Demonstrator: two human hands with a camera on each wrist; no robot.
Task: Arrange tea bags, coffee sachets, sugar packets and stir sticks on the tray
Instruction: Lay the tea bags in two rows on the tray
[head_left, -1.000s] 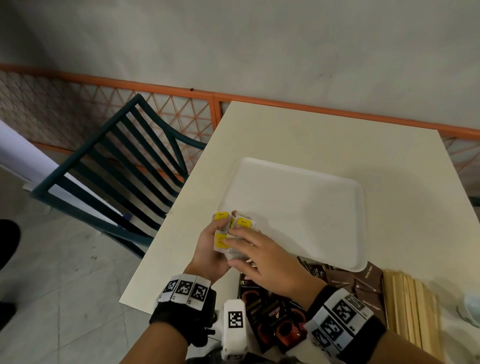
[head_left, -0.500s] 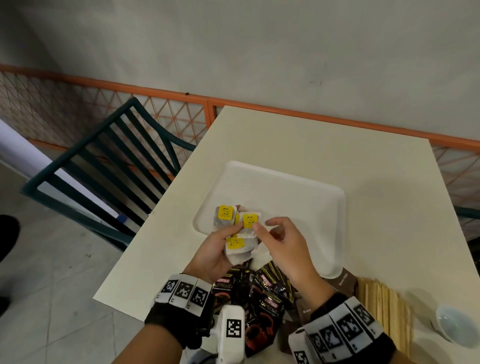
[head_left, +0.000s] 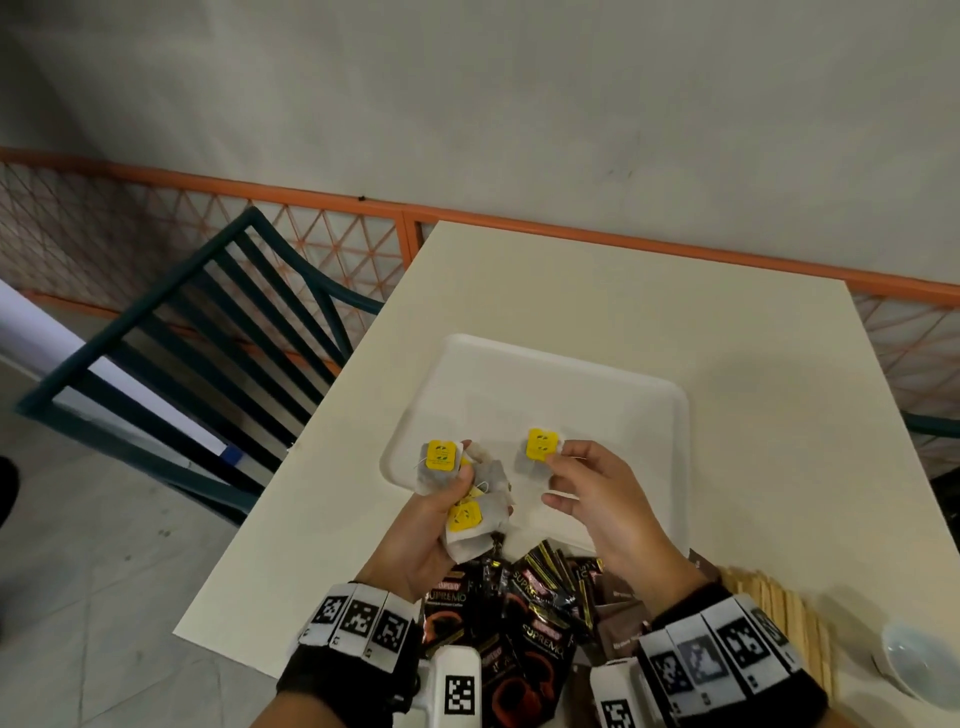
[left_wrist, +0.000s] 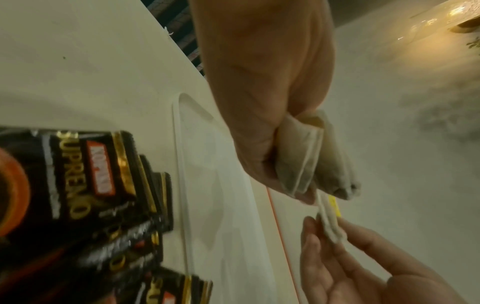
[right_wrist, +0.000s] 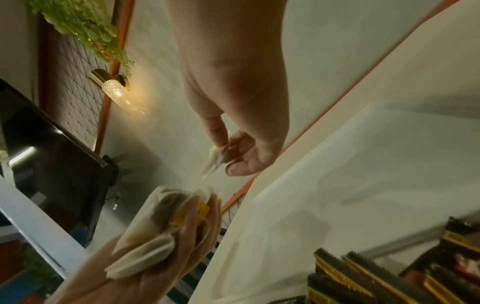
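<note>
Yellow-tagged tea bag (head_left: 540, 448) pinched by right hand (head_left: 602, 499) (over tray (head_left: 623, 410)) — left hand (head_left: 426, 530) grips bunch (head_left: 470, 499).

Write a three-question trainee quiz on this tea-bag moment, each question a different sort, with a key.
1. True or false: the right hand pinches a single tea bag over the white tray.
2. Multiple choice: what does the left hand hold? A) stir sticks B) a bunch of tea bags C) a coffee sachet
3. Fill in: the black coffee sachets lie on the table at the tray's ____ edge, the side closest to the person.

Key
1. True; the bag hangs in the grip, apart from the bunch.
2. B; the wooden stir sticks lie on the table to the right.
3. Near.
</note>
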